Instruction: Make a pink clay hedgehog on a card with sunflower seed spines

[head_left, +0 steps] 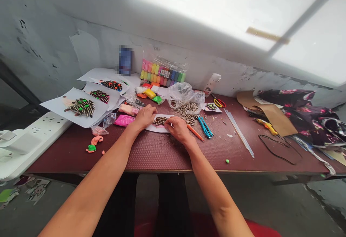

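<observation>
A small white sheet of paper (157, 129) lies on the table, with dark striped sunflower seeds (160, 121) set close together on a pinkish patch. Over its left edge rests my left hand (146, 116), fingers bent and close together, holding the paper. My right hand (177, 127) is at the right side of the seed cluster, thumb and fingers pinched together at the seeds. What sits between those fingertips is too small to make out. Just beyond my right hand, loose sunflower seeds (187, 110) spill from a clear plastic bag (180, 92).
Right of my hands lie an orange pen-like tool (195, 132), a blue utility knife (205, 127), scissors (219, 102) and glue sticks (239, 132). Leftward are a pink clay packet (124, 120), seed-covered sheets (56, 104) and a power strip (35, 147). A bottle (211, 84) stands behind.
</observation>
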Tool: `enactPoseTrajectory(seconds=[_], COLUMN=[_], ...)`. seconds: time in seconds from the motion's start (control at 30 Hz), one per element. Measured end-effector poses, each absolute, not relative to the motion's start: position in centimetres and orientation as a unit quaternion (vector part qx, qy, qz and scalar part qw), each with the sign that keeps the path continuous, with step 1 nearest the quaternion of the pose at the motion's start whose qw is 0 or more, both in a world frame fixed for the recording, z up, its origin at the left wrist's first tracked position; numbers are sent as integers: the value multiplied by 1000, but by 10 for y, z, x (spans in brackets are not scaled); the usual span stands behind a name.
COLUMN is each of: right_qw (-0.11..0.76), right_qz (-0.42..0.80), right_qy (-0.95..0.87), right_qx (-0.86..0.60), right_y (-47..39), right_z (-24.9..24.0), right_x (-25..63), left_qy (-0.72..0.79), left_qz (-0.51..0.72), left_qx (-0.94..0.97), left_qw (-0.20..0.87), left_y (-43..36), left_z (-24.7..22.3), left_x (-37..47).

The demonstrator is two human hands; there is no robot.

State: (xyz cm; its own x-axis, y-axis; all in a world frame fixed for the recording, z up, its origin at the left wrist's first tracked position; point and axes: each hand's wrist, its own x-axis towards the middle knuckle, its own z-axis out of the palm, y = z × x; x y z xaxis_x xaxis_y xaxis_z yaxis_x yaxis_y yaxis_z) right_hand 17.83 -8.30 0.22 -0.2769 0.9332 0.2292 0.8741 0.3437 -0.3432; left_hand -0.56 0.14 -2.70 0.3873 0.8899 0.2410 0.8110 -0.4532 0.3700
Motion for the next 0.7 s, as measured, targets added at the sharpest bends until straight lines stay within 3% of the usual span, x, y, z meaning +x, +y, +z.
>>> enactPoseTrajectory(seconds=[0.33, 0.7], right_qw=[247, 181], right_qz=[114, -5], right_qy=[-735, -583], right_qx=[-621, -792], right_y=[-81, -79], right_z=[9, 17], right_x=[192, 222], left_qy=[514, 520], left_qz=[193, 192], left_qx=[831, 825], left_qw=[85, 106], left_y=[0, 2], left_z=[-25, -26], left_x=[-6, -6])
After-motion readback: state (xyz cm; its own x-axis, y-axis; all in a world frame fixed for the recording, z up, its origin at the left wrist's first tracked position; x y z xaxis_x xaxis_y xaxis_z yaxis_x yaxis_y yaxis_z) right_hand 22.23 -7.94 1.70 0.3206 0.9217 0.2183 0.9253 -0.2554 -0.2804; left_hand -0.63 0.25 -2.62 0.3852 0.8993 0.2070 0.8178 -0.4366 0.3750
